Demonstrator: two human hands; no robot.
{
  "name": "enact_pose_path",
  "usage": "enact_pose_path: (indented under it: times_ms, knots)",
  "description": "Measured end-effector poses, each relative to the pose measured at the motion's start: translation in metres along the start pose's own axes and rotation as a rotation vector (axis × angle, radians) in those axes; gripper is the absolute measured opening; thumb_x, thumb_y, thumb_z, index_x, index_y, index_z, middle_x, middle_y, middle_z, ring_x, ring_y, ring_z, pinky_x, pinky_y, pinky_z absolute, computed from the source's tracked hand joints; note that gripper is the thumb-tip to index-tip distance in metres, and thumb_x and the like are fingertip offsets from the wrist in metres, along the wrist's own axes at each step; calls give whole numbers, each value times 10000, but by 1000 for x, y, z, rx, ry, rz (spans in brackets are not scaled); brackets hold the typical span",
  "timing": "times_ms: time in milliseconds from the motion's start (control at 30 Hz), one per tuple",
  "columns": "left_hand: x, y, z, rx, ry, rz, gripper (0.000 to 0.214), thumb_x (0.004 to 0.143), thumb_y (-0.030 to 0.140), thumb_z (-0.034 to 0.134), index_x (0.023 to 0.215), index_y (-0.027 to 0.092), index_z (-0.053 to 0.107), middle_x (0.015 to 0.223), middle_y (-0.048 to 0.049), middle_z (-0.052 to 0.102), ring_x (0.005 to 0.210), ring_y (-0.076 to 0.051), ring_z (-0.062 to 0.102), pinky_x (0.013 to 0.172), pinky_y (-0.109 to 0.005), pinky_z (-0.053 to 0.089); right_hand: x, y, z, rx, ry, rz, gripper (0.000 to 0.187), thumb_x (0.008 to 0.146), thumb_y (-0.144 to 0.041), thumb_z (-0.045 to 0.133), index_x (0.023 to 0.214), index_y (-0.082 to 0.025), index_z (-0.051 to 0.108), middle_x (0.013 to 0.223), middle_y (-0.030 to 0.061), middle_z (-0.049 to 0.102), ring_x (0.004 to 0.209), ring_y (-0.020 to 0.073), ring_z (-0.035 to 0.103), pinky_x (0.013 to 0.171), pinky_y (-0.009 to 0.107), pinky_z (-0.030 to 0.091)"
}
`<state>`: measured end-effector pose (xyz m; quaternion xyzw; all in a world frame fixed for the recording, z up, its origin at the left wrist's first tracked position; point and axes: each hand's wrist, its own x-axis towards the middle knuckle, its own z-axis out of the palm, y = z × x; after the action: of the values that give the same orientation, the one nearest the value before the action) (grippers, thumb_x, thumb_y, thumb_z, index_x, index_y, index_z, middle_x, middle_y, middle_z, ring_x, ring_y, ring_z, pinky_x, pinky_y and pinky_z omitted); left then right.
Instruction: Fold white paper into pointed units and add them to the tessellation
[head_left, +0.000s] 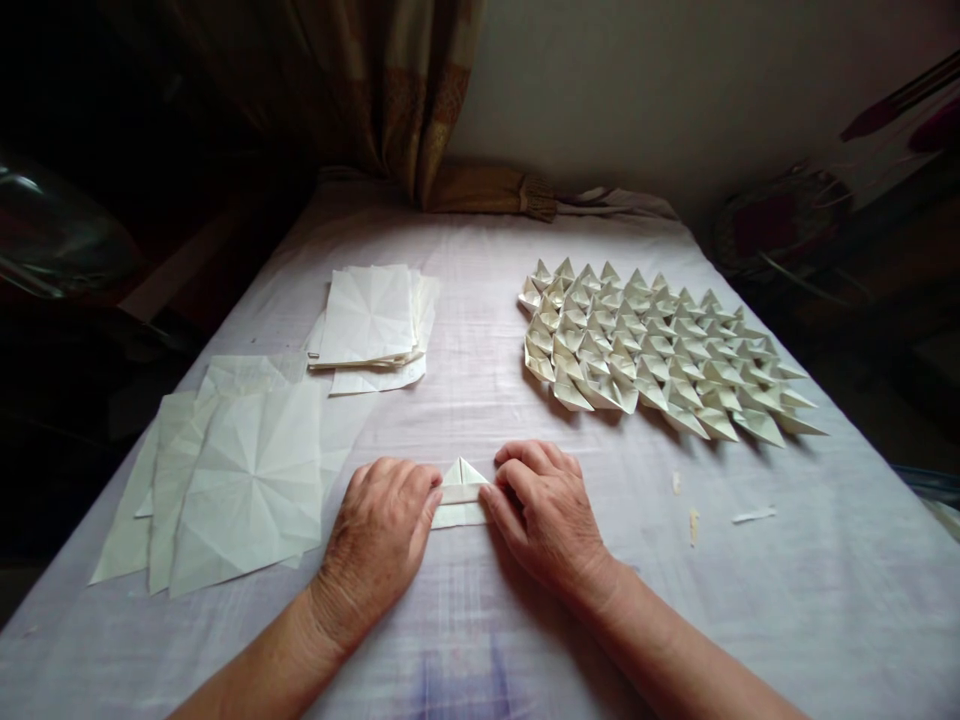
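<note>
A small piece of folded paper (460,494) lies near the front middle of the table, with a pointed triangular top and a band folded across it. My left hand (386,515) is closed on its left end, thumb along the lower edge. At the other end my right hand (547,510) pinches the paper between thumb and curled fingers. Both ends of the paper are hidden under the fingers. Beyond my right hand stand rows of folded paper boats (637,340). Left of my left hand lie loose creased paper sheets (251,480), overlapping one another.
A stack of creased sheets (371,315) sits farther back on the left. Small paper scraps (754,515) lie on the cloth-covered table (480,390) at right. A curtain (427,110) hangs at the far edge, by the wall (637,100).
</note>
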<state>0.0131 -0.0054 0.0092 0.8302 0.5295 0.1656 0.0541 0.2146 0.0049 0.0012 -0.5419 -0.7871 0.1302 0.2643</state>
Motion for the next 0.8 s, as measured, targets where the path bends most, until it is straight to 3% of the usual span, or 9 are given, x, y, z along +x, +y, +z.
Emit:
enact_pose_path:
  times_ms: [167,233,467,600,800]
  knots:
    - [0,-2,2,-42,18,-19,109,941,162,496,990,208,582,910,-34,633,866,-227,550,806,-375,395,-1,4,2,22,12,17,28,889,-227,579,865,-221,591,942,53,656,894,232,540,795,377,354]
    - [0,-3,1,-68,3,-30,121,937,160,497,965,225,594,929,-30,629,873,-223,545,804,-371,398,-2,6,3,37,13,9,60,898,-204,561,913,-235,610,966,49,660,914,229,543,801,373,353]
    - [4,-1,-1,-68,-44,-31,73,936,206,522,901,224,584,927,-33,613,883,-235,529,806,-390,381,4,-9,3,-21,-16,29,40,849,-225,624,819,-220,598,1002,57,645,958,240,544,850,407,338]
    - [6,4,-1,-37,-33,-51,108,925,293,577,847,220,561,876,-32,602,855,-235,521,785,-384,380,7,-19,8,-77,-6,64,183,819,-343,686,788,-215,559,998,77,633,966,266,536,848,426,347]
    - [4,-1,-2,-73,-24,-64,29,894,241,594,866,233,596,931,-27,624,889,-227,540,806,-380,391,-1,-4,6,2,16,97,113,827,-274,679,816,-226,577,1108,67,628,1049,257,546,896,433,353]
